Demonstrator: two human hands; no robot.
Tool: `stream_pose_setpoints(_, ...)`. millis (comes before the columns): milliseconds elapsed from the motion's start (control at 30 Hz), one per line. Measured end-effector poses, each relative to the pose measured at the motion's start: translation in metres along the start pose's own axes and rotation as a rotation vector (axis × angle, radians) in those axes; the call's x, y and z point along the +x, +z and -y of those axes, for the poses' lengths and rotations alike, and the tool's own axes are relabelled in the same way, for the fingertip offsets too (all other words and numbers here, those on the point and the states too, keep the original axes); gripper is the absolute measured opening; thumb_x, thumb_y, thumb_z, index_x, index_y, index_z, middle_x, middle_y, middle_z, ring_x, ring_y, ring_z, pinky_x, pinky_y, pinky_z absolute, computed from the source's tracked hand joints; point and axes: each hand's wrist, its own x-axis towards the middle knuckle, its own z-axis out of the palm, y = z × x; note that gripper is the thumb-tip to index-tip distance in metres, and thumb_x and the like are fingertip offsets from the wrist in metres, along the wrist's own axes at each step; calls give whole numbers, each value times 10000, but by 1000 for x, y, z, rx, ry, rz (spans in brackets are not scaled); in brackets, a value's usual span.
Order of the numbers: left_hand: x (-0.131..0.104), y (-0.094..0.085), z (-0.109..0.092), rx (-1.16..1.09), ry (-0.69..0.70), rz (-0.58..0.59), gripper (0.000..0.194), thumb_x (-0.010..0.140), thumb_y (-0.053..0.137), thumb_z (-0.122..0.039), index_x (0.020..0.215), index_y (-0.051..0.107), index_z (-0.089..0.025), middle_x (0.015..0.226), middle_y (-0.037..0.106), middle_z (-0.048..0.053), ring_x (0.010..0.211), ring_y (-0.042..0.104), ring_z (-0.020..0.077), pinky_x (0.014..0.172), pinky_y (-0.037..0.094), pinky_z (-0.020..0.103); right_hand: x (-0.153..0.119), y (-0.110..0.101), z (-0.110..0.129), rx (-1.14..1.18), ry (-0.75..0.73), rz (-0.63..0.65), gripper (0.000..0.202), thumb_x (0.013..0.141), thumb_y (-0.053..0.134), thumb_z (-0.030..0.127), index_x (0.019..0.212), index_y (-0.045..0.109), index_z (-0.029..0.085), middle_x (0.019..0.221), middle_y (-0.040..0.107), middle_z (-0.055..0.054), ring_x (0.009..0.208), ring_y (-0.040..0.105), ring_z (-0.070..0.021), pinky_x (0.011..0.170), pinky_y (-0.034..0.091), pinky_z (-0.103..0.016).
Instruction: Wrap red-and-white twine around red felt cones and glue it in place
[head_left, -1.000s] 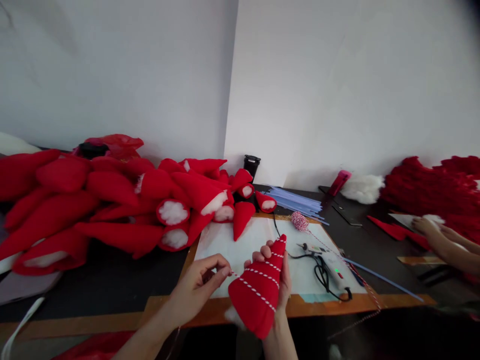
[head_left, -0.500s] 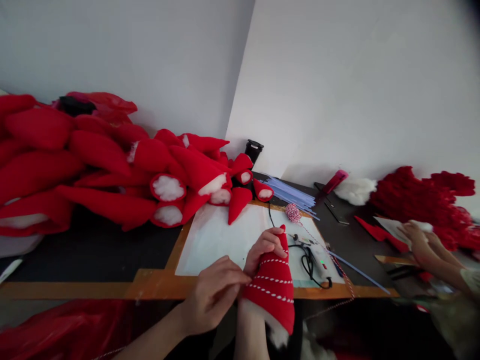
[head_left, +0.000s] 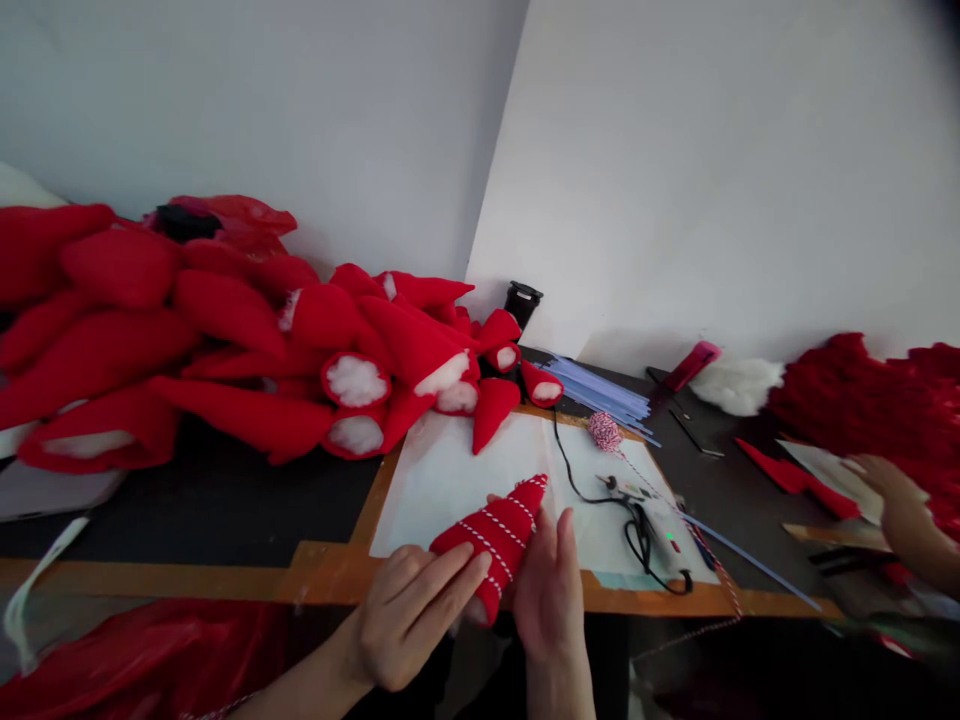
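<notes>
A red stuffed felt cone (head_left: 501, 535), wound with several turns of red-and-white twine, is between my hands, its tip tilted up and to the right. My left hand (head_left: 420, 610) grips the wide end, fingers laid across the lower turns. My right hand (head_left: 551, 595) supports the cone from the right against its palm, thumb side raised; some of its fingers are hidden behind the cone. A little white stuffing shows at the base. Beyond lies a ball of the same twine (head_left: 604, 432), its strand running off to the right. A white glue gun (head_left: 667, 535) lies right of my hands.
Many red stuffed cones (head_left: 225, 320) are heaped at the left. Pale blue sticks (head_left: 596, 388), a black container (head_left: 523, 302) and white stuffing (head_left: 739, 385) stand farther back. A co-worker's hand (head_left: 885, 480) is at the right, near dark red fabric (head_left: 847, 420). A black cable (head_left: 570, 475) crosses the white sheet (head_left: 427, 480).
The cone has come off my right hand and forearm, where it sat like a sleeve, and now tilts between both hands. My view has turned slightly left.
</notes>
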Motion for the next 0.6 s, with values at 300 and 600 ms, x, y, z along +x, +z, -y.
stream_pose_setpoints(300,26,-28,19,-539,-315,401,200,970,554,-153,1104,687,-218,855,690,8,758,676,105,708,545,173,6,-8,-1,-18,-125,-66,695,819,756,430,1437,492,250,962,760,-43,797,728,-208,752,597,-359)
stream_pose_setpoints(600,40,-33,44,-656,-374,408,172,951,552,-109,967,698,-198,820,664,4,725,646,94,669,488,160,-1,1,11,-154,-246,24,538,826,692,549,1280,656,262,965,772,-57,910,729,-287,813,596,-453)
